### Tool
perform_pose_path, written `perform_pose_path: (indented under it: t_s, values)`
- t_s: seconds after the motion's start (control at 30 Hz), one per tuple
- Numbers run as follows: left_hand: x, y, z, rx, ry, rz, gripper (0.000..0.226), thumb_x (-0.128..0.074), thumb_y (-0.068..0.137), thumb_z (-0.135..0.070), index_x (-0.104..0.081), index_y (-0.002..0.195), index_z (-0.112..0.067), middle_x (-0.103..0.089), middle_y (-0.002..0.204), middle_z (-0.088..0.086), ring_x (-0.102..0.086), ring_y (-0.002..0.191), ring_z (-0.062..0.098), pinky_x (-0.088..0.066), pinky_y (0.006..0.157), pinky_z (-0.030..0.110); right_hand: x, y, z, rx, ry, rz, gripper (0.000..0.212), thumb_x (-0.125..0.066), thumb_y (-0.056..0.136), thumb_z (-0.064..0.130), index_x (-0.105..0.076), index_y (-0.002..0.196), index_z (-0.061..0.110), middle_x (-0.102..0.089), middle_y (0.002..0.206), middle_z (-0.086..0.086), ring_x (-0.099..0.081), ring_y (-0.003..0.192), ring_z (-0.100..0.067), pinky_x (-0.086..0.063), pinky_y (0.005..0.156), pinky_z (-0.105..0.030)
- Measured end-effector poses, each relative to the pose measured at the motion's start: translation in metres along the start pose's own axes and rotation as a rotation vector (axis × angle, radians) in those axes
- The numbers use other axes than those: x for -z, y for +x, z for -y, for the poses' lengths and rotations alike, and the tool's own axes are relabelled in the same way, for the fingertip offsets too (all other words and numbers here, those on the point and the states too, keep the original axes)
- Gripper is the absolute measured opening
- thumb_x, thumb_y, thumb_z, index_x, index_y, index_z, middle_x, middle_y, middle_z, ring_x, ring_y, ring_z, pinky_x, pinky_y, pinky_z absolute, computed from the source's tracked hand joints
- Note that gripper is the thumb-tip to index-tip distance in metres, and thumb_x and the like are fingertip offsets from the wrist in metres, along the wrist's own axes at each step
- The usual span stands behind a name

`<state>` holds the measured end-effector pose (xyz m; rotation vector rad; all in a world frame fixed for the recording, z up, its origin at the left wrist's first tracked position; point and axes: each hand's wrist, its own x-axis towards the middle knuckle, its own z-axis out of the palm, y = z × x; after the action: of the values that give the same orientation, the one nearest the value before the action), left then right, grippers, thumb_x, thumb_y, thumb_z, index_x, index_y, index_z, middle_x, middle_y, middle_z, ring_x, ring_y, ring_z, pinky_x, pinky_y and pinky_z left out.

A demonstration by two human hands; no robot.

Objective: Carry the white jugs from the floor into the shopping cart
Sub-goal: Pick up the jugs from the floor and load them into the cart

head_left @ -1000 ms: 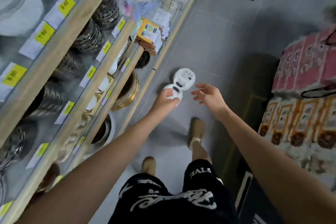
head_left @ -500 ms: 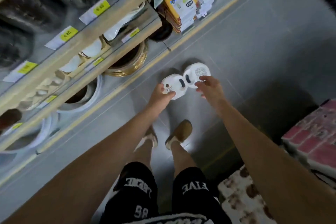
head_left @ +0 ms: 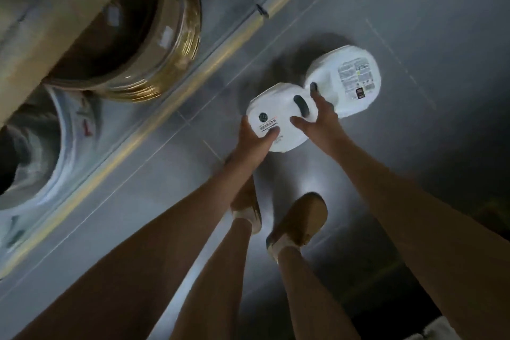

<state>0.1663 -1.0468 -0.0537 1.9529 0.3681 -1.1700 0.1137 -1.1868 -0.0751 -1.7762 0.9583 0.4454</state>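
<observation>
View from the head, looking down from a deep stoop: compared with half a second ago the camera sits much closer to the floor, and the two jugs fill more of the field. At 6 o'clock stand two tan slip-on shoes (head_left: 300,218), with both bare forearms running up past them. The left hand (head_left: 255,143) grips the near white plastic jug (head_left: 276,107), a flat-faced, round-shouldered container with a dark handle slot, at its 7 o'clock edge. Its thumb (head_left: 271,134) now lies across the small printed label, and the other fingers are hidden under the rim. The right hand (head_left: 321,121) has left the outer side of the far white plastic jug (head_left: 347,83), which carries a large printed label. It now lies spread over the seam between the two: thumb on the near jug, one fingertip (head_left: 313,88) at the far jug's handle slot, fingers straight and not yet curled round anything. The far jug lies at 2 o'clock from the near one, touching it; both rest on the grey tiled floor (head_left: 414,36), unlifted. Judgement: the grasp is being set up and the carry has not begun; the shopping cart is out of view. At 10 o'clock, beyond a yellow-edged shelf base (head_left: 193,72), sit stacked gold-rimmed bowls (head_left: 165,63).
</observation>
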Motion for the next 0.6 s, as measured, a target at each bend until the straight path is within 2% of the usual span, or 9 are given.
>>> perform_pose_path:
  t_s: [0.07,0.13,0.23,0.3,0.4,0.5,0.53,0.6]
  values:
    - [-0.009,0.041,0.022,-0.015,-0.04,-0.021,0.071,-0.069,0.085,-0.021,-0.027,0.141,-0.011,-0.047,0.134,0.001,-0.05,0.123,0.018,-0.049,0.086,0.018,-0.02,0.029,-0.024,0.02,-0.146,-0.036,0.085,-0.073,0.081,0.033,-0.025,0.148,0.013,-0.024,0.156,-0.008,-0.027,0.141,-0.03,-0.028,0.114,-0.047]
    - [-0.015,0.076,0.04,-0.022,-0.042,-0.045,0.076,-0.07,0.084,-0.025,-0.025,0.143,-0.011,-0.046,0.13,-0.003,-0.051,0.116,0.013,-0.048,0.08,0.016,-0.038,0.052,-0.045,0.055,-0.254,-0.056,0.096,-0.074,0.076,0.045,-0.021,0.149,0.012,-0.021,0.156,-0.012,-0.022,0.142,-0.031,-0.021,0.114,-0.043]
    - [-0.02,0.113,0.064,0.022,-0.067,-0.056,0.083,-0.069,0.084,-0.032,-0.019,0.146,-0.012,-0.045,0.134,0.002,-0.052,0.112,0.012,-0.044,0.086,0.022,-0.058,0.074,-0.07,0.088,-0.369,-0.09,0.11,-0.071,0.069,0.06,-0.013,0.151,0.016,-0.008,0.158,-0.014,-0.01,0.145,-0.034,-0.016,0.115,-0.046]
    - [-0.02,0.128,0.077,0.034,-0.079,-0.059,0.082,-0.072,0.081,-0.036,-0.024,0.142,-0.011,-0.049,0.132,0.003,-0.055,0.113,0.016,-0.044,0.088,0.025,-0.065,0.083,-0.079,0.075,-0.369,-0.109,0.111,-0.073,0.069,0.058,-0.009,0.151,0.018,-0.005,0.158,-0.012,-0.008,0.144,-0.034,-0.018,0.114,-0.047]
    - [-0.018,0.138,0.091,0.024,-0.098,-0.078,0.088,-0.074,0.065,-0.046,-0.032,0.135,-0.012,-0.052,0.13,0.005,-0.057,0.113,0.017,-0.048,0.091,0.029,-0.074,0.086,-0.085,0.061,-0.317,-0.11,0.117,-0.074,0.062,0.062,-0.011,0.151,0.017,-0.011,0.155,-0.013,-0.012,0.14,-0.034,-0.02,0.112,-0.045]
    - [-0.01,0.142,0.102,0.008,-0.118,-0.075,0.082,-0.077,0.071,-0.041,-0.032,0.135,-0.015,-0.051,0.133,0.005,-0.056,0.112,0.014,-0.047,0.086,0.022,-0.083,0.081,-0.086,0.062,-0.291,-0.11,0.117,-0.074,0.06,0.062,-0.014,0.15,0.017,-0.015,0.152,-0.012,-0.015,0.138,-0.034,-0.026,0.109,-0.041]
    - [-0.007,0.144,0.106,-0.002,-0.124,-0.069,0.084,-0.077,0.07,-0.042,-0.031,0.136,-0.016,-0.05,0.134,0.004,-0.055,0.112,0.014,-0.047,0.085,0.021,-0.085,0.078,-0.086,0.054,-0.286,-0.113,0.115,-0.077,0.062,0.058,-0.014,0.149,0.017,-0.016,0.15,-0.011,-0.015,0.137,-0.033,-0.027,0.107,-0.04]
    - [-0.002,0.144,0.108,-0.029,-0.121,-0.047,0.099,-0.075,0.058,-0.052,-0.029,0.138,-0.018,-0.05,0.134,0.003,-0.055,0.116,0.014,-0.049,0.092,0.027,-0.087,0.076,-0.086,0.018,-0.284,-0.096,0.117,-0.079,0.062,0.055,-0.011,0.149,0.017,-0.019,0.147,-0.01,-0.019,0.136,-0.032,-0.027,0.105,-0.037]
